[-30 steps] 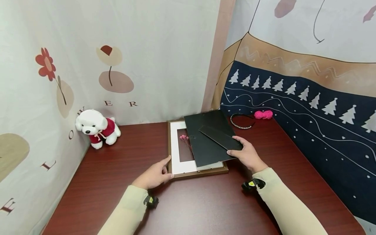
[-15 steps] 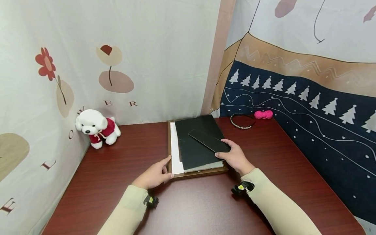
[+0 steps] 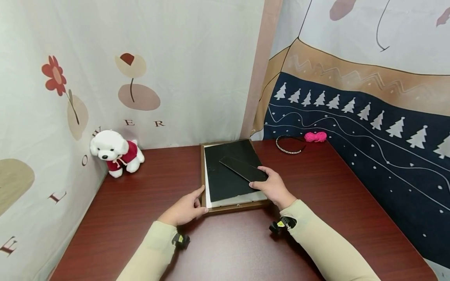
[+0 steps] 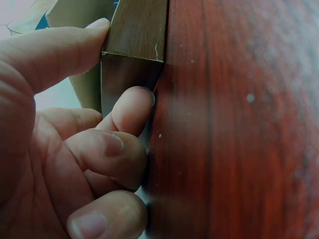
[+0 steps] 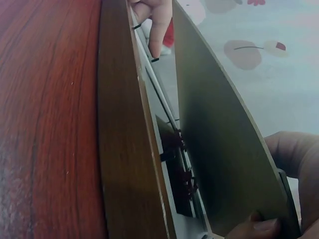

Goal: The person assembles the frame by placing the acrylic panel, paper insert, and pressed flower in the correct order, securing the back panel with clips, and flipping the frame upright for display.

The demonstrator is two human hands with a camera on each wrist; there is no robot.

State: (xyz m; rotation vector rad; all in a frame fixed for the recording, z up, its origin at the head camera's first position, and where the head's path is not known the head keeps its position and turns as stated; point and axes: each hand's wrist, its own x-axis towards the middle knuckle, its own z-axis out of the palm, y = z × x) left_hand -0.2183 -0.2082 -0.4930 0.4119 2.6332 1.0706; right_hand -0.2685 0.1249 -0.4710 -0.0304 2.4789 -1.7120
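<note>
A picture frame (image 3: 230, 211) with a brown wooden rim lies face down on the table. My left hand (image 3: 184, 208) grips its near left corner, thumb at the front and index finger along the side. Over the frame, my right hand (image 3: 275, 189) holds the black backing board (image 3: 225, 183) by its right side, fingers around the attached easel leg (image 3: 242, 168). In the right wrist view, the backing board (image 5: 214, 134) slants above the frame, with a gap between. Inside the frame show a white mat and small dark red dried flowers (image 5: 188, 180).
A white toy dog (image 3: 114, 152) in a red top sits at the back left. A beaded headband (image 3: 289, 151) and a bundle of pink yarn (image 3: 315, 137) lie at the back right. Printed cloths hang behind the reddish brown table (image 3: 225, 249).
My right hand has brought the backing board leftward and lower over the frame, covering the pink flowers and most of the white mat in the head view. The left hand has stayed put.
</note>
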